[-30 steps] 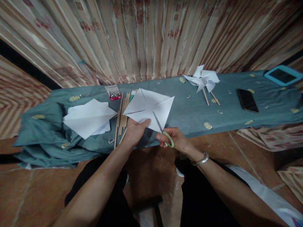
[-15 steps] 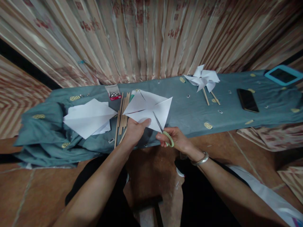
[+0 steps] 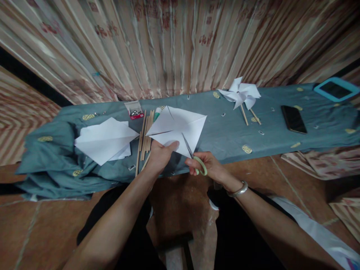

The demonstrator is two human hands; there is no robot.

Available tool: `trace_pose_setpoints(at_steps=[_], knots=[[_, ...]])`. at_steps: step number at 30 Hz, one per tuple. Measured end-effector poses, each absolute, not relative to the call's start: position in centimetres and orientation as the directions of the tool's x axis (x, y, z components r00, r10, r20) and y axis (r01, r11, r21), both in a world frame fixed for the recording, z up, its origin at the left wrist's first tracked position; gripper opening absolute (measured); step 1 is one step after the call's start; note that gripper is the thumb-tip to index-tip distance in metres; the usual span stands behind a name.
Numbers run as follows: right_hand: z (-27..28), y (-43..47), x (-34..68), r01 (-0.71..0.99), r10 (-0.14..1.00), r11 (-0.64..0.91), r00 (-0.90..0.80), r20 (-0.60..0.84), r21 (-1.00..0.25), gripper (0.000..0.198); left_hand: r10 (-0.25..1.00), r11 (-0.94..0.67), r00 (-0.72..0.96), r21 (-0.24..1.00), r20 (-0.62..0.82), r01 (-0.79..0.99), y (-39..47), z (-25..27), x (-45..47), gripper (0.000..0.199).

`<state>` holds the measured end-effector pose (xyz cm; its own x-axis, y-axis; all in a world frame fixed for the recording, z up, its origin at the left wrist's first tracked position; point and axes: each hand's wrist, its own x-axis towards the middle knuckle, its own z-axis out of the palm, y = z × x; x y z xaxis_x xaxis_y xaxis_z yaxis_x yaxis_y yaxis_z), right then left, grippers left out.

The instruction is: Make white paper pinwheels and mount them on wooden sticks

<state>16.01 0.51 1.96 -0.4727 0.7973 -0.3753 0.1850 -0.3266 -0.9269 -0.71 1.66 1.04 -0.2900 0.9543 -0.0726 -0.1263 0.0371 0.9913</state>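
A square sheet of white paper (image 3: 182, 123), slit inward from several of its corners, is held out over the cloth. My left hand (image 3: 162, 155) pinches its near left edge, thumb on top and fingers underneath. In my right hand (image 3: 205, 163) is a pair of scissors (image 3: 200, 165) with pale green handles. Their blades lie at the paper's near corner and point toward its middle. Just left of the paper are several wooden sticks (image 3: 146, 137). Farther left lies a stack of white paper sheets (image 3: 108, 138).
A teal cloth (image 3: 225, 138) covers the long table. Near its back edge sits a small red-and-white box of metal pins (image 3: 135, 110). Paper pinwheels (image 3: 242, 93) on sticks, a black phone (image 3: 294, 119) and a blue-framed tablet (image 3: 336, 90) lie to the right. A curtain (image 3: 168, 48) hangs behind.
The paper's right part has shifted slightly, and the slit at its right corner shows less gap. Both hands stay in nearly the same place, the scissors still at the near corner.
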Motion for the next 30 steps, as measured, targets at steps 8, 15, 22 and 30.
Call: trace_pose_setpoints(at_steps=[8,15,22,30], knots=[[1.73,0.51,15.90,0.172,0.802,-0.342,-0.459,-0.383,-0.924,0.049,0.954,0.027,-0.292,0.991,-0.066,-0.134,1.68,0.99,-0.65,0.029],[1.76,0.51,15.86,0.180,0.800,-0.353,-0.451,-0.397,-0.918,0.050,0.954,0.019,-0.294,0.991,-0.057,-0.132,1.62,0.92,-0.65,0.030],[1.52,0.56,15.83,0.189,0.811,-0.337,-0.439,-0.386,-0.922,0.051,0.955,0.017,-0.291,0.994,-0.048,-0.108,1.72,0.66,-0.64,0.028],[1.50,0.55,15.94,0.180,0.788,-0.357,-0.469,-0.400,-0.916,0.050,0.954,0.008,-0.297,0.991,-0.047,-0.130,1.81,0.70,-0.69,0.028]])
